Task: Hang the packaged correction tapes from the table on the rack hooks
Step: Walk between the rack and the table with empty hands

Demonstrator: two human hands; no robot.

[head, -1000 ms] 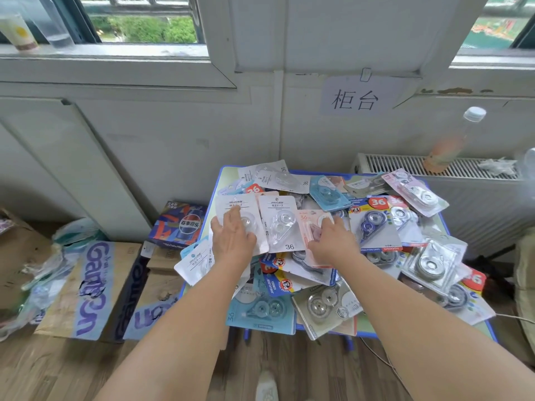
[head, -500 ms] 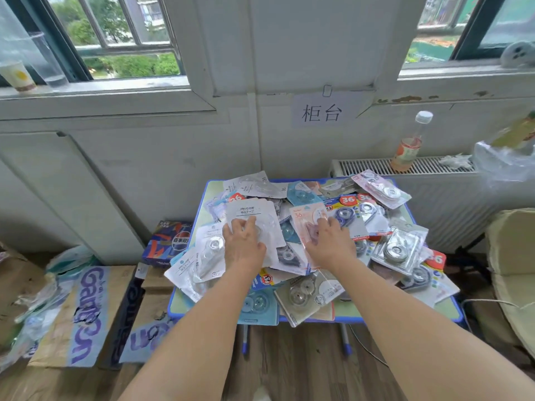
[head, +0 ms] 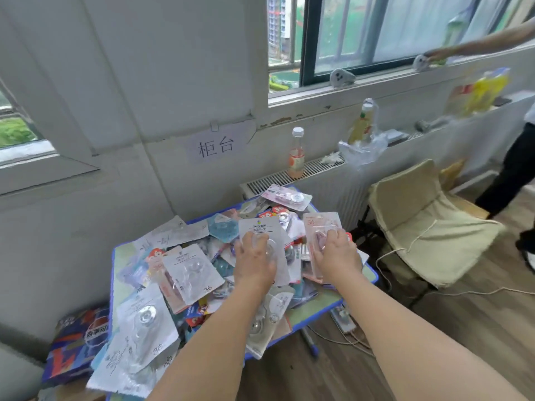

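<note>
A heap of packaged correction tapes [head: 191, 270] covers a small blue-edged table [head: 318, 305] below the wall. My left hand [head: 253, 261] grips a white-carded pack [head: 262, 231], lifted above the heap. My right hand [head: 335, 256] holds a pink-carded pack [head: 320, 227], raised beside it. Both packs stand upright with their top edges away from me. No rack or hooks are in view.
A radiator [head: 289, 175] with a bottle [head: 296, 153] on it runs behind the table. A cream folding chair [head: 419, 224] stands to the right, with cords on the wooden floor. Another person [head: 518, 157] stands at the far right. A printed box [head: 76, 342] lies at the lower left.
Both hands have lifted their packs off the heap. The view has swung to the right, bringing the chair and the other person into sight.
</note>
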